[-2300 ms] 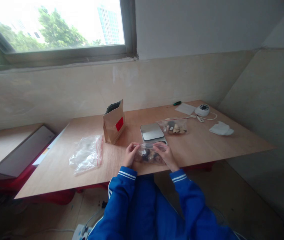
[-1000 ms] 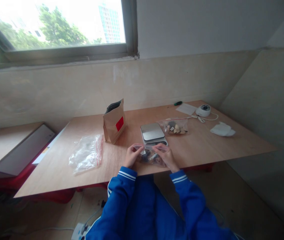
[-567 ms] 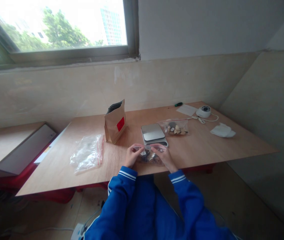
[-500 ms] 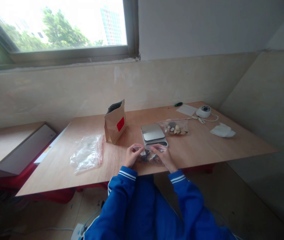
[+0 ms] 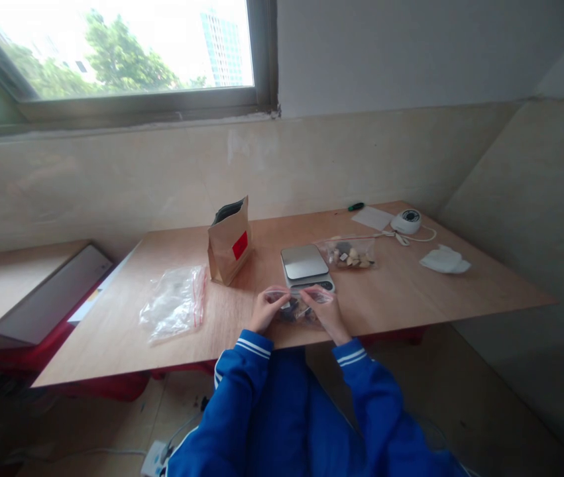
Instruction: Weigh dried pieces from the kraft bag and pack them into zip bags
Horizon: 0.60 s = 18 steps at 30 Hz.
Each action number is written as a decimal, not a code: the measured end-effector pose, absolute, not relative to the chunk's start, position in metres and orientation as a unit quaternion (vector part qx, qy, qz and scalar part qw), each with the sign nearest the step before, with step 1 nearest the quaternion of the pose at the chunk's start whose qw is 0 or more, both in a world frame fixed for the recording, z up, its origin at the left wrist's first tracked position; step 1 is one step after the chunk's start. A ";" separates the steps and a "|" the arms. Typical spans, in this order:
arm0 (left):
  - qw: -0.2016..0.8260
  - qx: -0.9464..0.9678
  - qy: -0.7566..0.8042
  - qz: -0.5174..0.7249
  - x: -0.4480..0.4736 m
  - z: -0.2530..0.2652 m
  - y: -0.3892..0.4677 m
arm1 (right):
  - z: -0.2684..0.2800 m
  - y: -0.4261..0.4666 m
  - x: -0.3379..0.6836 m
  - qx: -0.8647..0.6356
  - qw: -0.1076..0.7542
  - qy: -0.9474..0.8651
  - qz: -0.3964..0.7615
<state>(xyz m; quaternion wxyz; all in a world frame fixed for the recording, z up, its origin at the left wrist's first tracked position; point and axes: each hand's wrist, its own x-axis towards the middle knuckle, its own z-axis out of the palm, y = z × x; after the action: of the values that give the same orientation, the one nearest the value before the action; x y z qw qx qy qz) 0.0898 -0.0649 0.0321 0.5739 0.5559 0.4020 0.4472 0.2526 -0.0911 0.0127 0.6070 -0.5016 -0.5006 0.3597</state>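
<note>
A clear zip bag with dark and brownish pieces in it lies at the table's front edge. My left hand pinches its top edge on the left, and my right hand pinches the same edge on the right, the fingertips close together. What the pieces are is too blurred to tell. Just behind the bag stands a kitchen scale with a bare silver plate; its front panel is partly covered by the bag and fingers. To its right lies a second zip bag holding several pale pieces.
Left of the scale a brown paper pouch with a red label stands upright, its top open. Clear plastic bags lie farther left. Toward the back right are a green-handled screwdriver, a white dome camera with its cable, and a crumpled white tissue.
My left hand has shifted slightly right along the bag's edge, toward my right hand. The other things stay where they were.
</note>
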 end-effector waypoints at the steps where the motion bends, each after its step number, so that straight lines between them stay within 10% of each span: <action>1: 0.571 0.556 0.402 0.450 0.090 0.032 -0.065 | 0.014 -0.091 0.252 -0.498 0.607 -0.504 0.360; 18: 0.544 0.568 0.403 0.468 0.089 0.031 -0.065 | 0.013 -0.089 0.249 -0.468 0.588 -0.525 0.399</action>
<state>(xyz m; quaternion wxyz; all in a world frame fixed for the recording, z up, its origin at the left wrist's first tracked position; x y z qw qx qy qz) 0.0894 -0.0654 0.0312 0.5437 0.5680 0.4031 0.4683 0.2494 -0.0888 0.0133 0.5881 -0.4682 -0.5248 0.3993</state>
